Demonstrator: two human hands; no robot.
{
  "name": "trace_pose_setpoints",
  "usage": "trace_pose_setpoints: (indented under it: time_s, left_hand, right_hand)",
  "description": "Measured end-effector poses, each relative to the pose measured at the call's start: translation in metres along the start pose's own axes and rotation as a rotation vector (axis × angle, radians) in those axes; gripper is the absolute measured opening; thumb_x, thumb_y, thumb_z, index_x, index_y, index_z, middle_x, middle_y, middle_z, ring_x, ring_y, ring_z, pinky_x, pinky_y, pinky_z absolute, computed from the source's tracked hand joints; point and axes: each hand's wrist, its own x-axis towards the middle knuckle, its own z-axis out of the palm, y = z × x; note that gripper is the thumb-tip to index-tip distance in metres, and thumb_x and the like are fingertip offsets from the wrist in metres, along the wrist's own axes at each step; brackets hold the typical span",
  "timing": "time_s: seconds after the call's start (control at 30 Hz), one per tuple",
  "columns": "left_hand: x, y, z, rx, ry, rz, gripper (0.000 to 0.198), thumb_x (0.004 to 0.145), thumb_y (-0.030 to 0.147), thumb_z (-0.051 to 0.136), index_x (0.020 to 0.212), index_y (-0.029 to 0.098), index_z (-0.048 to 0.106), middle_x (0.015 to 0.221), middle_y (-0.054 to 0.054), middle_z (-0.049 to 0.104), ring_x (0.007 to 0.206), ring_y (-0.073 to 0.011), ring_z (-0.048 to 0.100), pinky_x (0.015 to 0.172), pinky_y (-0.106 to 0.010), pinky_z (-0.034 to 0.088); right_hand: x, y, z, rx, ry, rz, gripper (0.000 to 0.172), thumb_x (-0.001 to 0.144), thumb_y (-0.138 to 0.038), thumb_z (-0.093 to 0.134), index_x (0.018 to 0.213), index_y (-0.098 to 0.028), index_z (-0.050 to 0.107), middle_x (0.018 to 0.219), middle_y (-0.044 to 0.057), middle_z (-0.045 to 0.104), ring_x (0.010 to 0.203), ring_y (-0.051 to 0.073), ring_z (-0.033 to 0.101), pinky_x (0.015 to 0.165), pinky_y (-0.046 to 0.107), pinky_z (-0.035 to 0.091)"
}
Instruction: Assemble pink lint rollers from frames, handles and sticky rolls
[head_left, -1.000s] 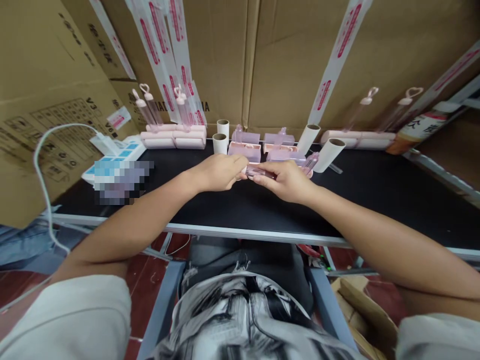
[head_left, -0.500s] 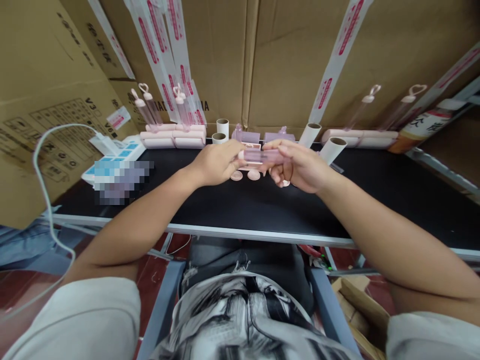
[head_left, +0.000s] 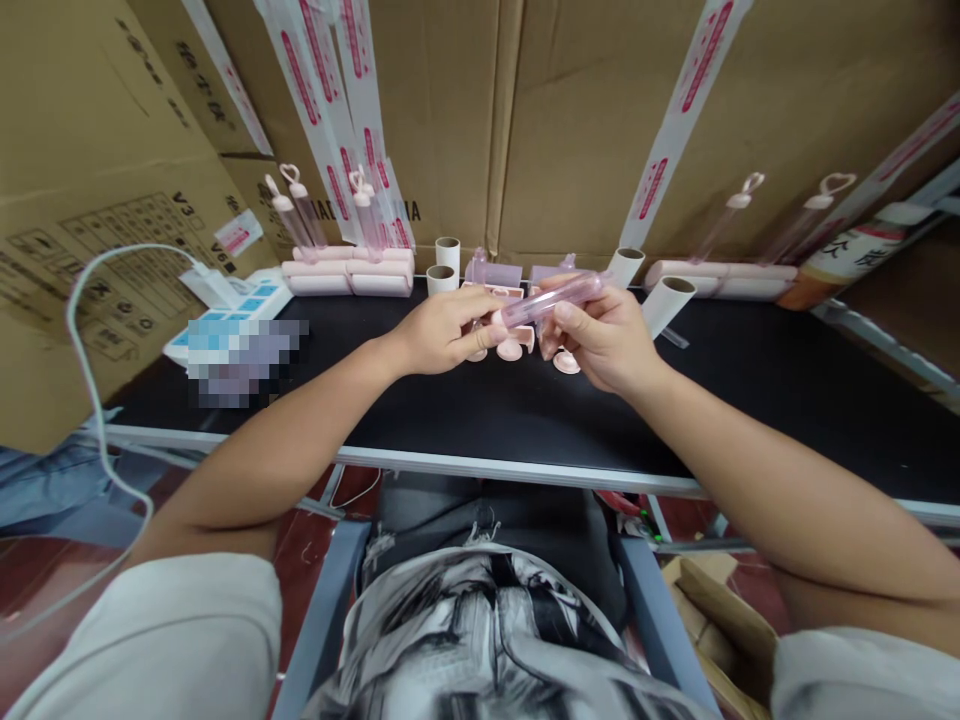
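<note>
Over the black tabletop, a clear pink tube (head_left: 555,300) is held between both hands, its right end tilted up. My left hand (head_left: 442,330) pinches the pale pink cap at the tube's left end between thumb and fingers. Around the tube's right part my right hand (head_left: 611,340) is closed, thumb on the near side. Just below and behind the hands lie small pink round parts (head_left: 510,348), and another pink disc (head_left: 567,362) sits under my right fingers. A pink tray-like piece behind them is partly hidden by my hands.
White cardboard-like tubes (head_left: 442,280) stand on both sides. Lilac clear pieces (head_left: 499,273) lie at the back. Pink rollers (head_left: 347,278) hold upright tubes with heart-shaped tops. A power strip (head_left: 255,300) is at left, a bottle (head_left: 855,250) at right, cardboard (head_left: 570,120) behind.
The tube has swung from nearly level to tilted, its right end higher. My right hand has shifted slightly right along it, showing more of the tube; my left hand still grips the cap end.
</note>
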Motion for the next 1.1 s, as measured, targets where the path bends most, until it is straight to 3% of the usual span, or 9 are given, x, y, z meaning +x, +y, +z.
trace_pose_setpoints:
  time_s: [0.13, 0.27, 0.43, 0.5, 0.6, 0.7, 0.93, 1.0, 1.1]
  left_hand:
    - [0.001, -0.011, -0.011, 0.059, 0.222, -0.087, 0.062, 0.115, 0.063, 0.039, 0.123, 0.017, 0.080, 0.112, -0.013, 0.082, 0.105, -0.0237, 0.077, 0.098, -0.039, 0.059]
    - [0.001, -0.024, -0.016, 0.078, 0.410, -0.264, 0.045, 0.110, 0.054, 0.053, 0.114, 0.018, 0.078, 0.107, -0.010, 0.081, 0.093, -0.0212, 0.072, 0.087, -0.036, 0.058]
    - [0.003, -0.026, -0.011, 0.143, 0.417, -0.313, 0.024, 0.100, 0.038, 0.061, 0.101, 0.019, 0.077, 0.092, -0.006, 0.075, 0.082, -0.0181, 0.065, 0.080, -0.034, 0.055]
    - [0.003, -0.023, -0.010, 0.153, 0.418, -0.320, 0.022, 0.099, 0.034, 0.061, 0.099, 0.019, 0.076, 0.091, -0.005, 0.074, 0.082, -0.0178, 0.065, 0.080, -0.033, 0.054]
    - [0.004, -0.020, -0.010, 0.142, 0.412, -0.338, 0.021, 0.097, 0.033, 0.061, 0.098, 0.018, 0.075, 0.091, -0.005, 0.075, 0.081, -0.0177, 0.064, 0.079, -0.033, 0.054]
    - [0.004, -0.020, -0.009, 0.122, 0.371, -0.355, 0.021, 0.096, 0.033, 0.062, 0.096, 0.018, 0.077, 0.090, -0.005, 0.076, 0.080, -0.0177, 0.064, 0.079, -0.033, 0.053]
    - [0.002, -0.023, -0.011, 0.161, 0.319, -0.341, 0.025, 0.096, 0.033, 0.063, 0.098, 0.017, 0.082, 0.091, -0.005, 0.078, 0.079, -0.0177, 0.065, 0.078, -0.033, 0.052]
    - [0.002, -0.021, -0.014, 0.175, 0.179, -0.312, 0.026, 0.096, 0.032, 0.063, 0.099, 0.018, 0.084, 0.090, -0.006, 0.080, 0.080, -0.0187, 0.068, 0.078, -0.033, 0.052]
    - [0.001, -0.013, -0.014, 0.238, -0.212, -0.267, 0.024, 0.095, 0.028, 0.065, 0.098, 0.020, 0.087, 0.089, -0.005, 0.083, 0.077, -0.0192, 0.071, 0.074, -0.031, 0.047]
  right_hand:
    - [0.000, 0.000, -0.003, -0.085, 0.084, -0.061, 0.058, 0.078, -0.074, 0.094, 0.101, -0.024, 0.074, 0.064, -0.004, 0.066, 0.047, 0.014, 0.059, 0.049, 0.030, 0.052]
    - [-0.005, -0.005, -0.001, -0.208, 0.069, 0.001, 0.057, 0.080, -0.079, 0.089, 0.088, -0.025, 0.069, 0.070, 0.001, 0.068, 0.057, 0.018, 0.063, 0.056, 0.034, 0.055]
    - [-0.010, -0.008, -0.001, -0.429, -0.166, 0.067, 0.053, 0.095, -0.075, 0.075, 0.083, -0.026, 0.060, 0.066, 0.001, 0.067, 0.058, 0.020, 0.062, 0.062, 0.034, 0.051]
    - [-0.009, -0.005, -0.004, -0.630, -0.284, -0.008, 0.045, 0.098, -0.067, 0.076, 0.090, -0.024, 0.066, 0.068, 0.001, 0.068, 0.062, 0.020, 0.062, 0.065, 0.033, 0.048]
    - [-0.007, 0.000, -0.005, -0.934, -0.541, -0.132, 0.033, 0.099, -0.052, 0.081, 0.108, -0.021, 0.079, 0.088, 0.007, 0.079, 0.080, 0.024, 0.071, 0.076, 0.034, 0.048]
    - [-0.008, 0.005, 0.001, -1.127, -0.718, -0.108, 0.032, 0.100, -0.044, 0.082, 0.122, -0.020, 0.081, 0.111, 0.012, 0.083, 0.099, 0.029, 0.077, 0.082, 0.034, 0.049]
    - [-0.013, 0.009, 0.015, -1.349, -0.707, -0.051, 0.043, 0.103, -0.049, 0.079, 0.131, -0.017, 0.079, 0.119, 0.016, 0.079, 0.106, 0.033, 0.076, 0.078, 0.035, 0.048]
    - [-0.012, 0.010, 0.012, -1.316, -0.684, -0.094, 0.048, 0.100, -0.052, 0.081, 0.133, -0.017, 0.079, 0.121, 0.017, 0.079, 0.109, 0.034, 0.076, 0.082, 0.037, 0.051]
    - [-0.011, 0.012, 0.005, -1.223, -0.621, -0.185, 0.052, 0.099, -0.056, 0.081, 0.134, -0.017, 0.078, 0.127, 0.019, 0.080, 0.116, 0.037, 0.076, 0.092, 0.042, 0.055]
